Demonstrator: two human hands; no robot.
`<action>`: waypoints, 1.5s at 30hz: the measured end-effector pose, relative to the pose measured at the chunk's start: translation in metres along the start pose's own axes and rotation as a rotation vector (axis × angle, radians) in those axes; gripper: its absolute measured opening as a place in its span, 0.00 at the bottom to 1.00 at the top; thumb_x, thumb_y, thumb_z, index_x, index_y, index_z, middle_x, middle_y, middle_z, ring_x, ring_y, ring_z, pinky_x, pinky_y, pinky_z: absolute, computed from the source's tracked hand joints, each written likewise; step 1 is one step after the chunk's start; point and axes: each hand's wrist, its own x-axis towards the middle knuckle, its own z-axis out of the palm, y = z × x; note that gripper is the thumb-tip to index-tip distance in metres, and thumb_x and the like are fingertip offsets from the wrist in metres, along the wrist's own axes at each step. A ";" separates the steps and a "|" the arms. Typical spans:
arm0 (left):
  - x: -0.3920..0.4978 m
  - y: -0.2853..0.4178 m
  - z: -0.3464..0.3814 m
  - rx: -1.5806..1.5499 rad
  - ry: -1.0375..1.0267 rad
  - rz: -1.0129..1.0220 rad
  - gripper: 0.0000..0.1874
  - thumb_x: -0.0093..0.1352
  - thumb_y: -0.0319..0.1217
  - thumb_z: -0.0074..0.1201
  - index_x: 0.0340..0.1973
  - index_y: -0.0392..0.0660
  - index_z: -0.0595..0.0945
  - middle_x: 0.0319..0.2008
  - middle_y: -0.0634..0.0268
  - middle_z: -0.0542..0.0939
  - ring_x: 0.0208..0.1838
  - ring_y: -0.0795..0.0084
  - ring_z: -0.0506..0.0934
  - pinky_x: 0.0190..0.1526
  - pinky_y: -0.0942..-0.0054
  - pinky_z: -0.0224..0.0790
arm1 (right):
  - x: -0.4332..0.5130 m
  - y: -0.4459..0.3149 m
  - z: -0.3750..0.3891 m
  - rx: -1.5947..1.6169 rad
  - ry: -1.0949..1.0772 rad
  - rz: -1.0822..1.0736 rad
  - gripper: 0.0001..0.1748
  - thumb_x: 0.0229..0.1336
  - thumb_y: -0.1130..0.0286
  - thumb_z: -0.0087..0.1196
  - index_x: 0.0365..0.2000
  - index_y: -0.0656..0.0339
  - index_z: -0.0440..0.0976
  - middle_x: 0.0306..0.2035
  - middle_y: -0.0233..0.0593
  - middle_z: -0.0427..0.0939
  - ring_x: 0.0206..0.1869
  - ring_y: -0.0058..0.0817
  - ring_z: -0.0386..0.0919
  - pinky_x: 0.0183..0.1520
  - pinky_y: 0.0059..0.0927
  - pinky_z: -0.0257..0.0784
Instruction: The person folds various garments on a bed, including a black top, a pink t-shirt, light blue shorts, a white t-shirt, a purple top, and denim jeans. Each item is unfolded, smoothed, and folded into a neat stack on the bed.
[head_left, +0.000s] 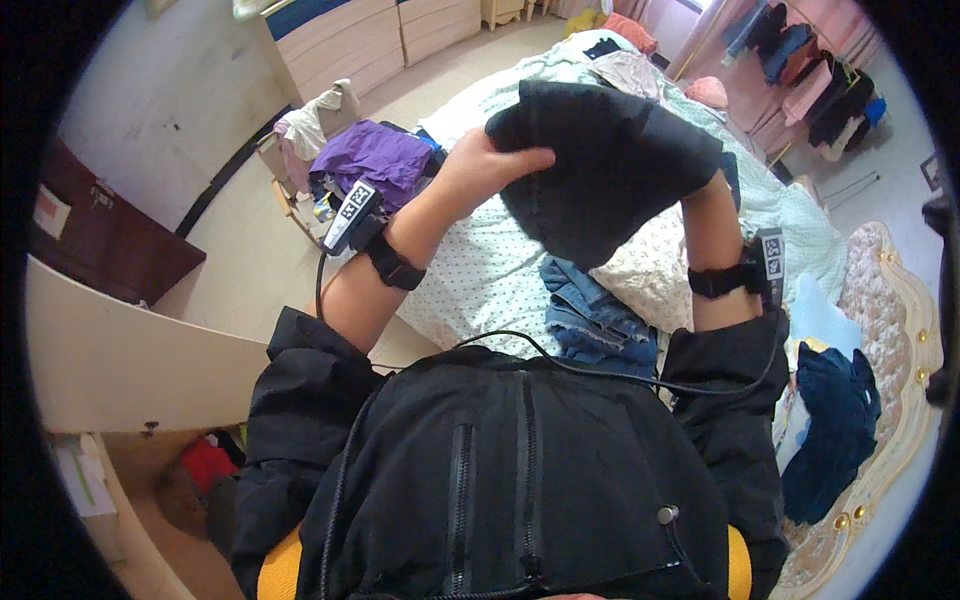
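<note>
A black cloth garment (600, 165), doubled over on itself, is held up over the bed between my two hands. My left hand (510, 161) grips its left edge, with the thumb across the front and the fingers behind. At the right edge my right hand (703, 187) is mostly hidden behind the cloth. Below the garment, folded blue jeans (600, 322) lie on the bed beside a cream floral pillow or cloth (649, 274). Which kind of garment the black one is, I cannot tell.
The bed (480, 292) has a dotted pale green cover. Purple clothing (371, 161) is heaped on a chair at left. Dark blue clothing (832, 427) lies by the tufted headboard (870, 292). An open cabinet (142, 360) stands at lower left. A cable crosses my chest.
</note>
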 end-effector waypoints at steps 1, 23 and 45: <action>0.006 0.004 0.004 0.129 0.172 0.077 0.17 0.55 0.34 0.64 0.37 0.40 0.80 0.37 0.63 0.76 0.42 0.67 0.73 0.46 0.70 0.64 | 0.000 -0.003 -0.003 -0.006 0.004 -0.005 0.20 0.57 0.70 0.48 0.50 0.64 0.66 0.54 0.43 0.69 0.54 0.36 0.68 0.59 0.33 0.60; -0.010 0.081 0.010 -0.146 0.036 0.219 0.19 0.58 0.21 0.58 0.46 0.42 0.75 0.39 0.61 0.79 0.40 0.69 0.78 0.44 0.70 0.72 | -0.082 0.111 0.016 0.129 -0.412 0.461 0.19 0.55 0.72 0.48 0.48 0.64 0.69 0.55 0.42 0.68 0.55 0.35 0.67 0.60 0.33 0.57; -0.147 -0.080 0.019 -0.229 -0.653 -0.856 0.30 0.60 0.30 0.53 0.58 0.42 0.63 0.48 0.67 0.72 0.50 0.77 0.67 0.52 0.77 0.60 | -0.146 0.148 0.008 -0.443 -0.536 0.323 0.15 0.47 0.67 0.59 0.34 0.66 0.72 0.30 0.43 0.77 0.34 0.32 0.75 0.38 0.30 0.69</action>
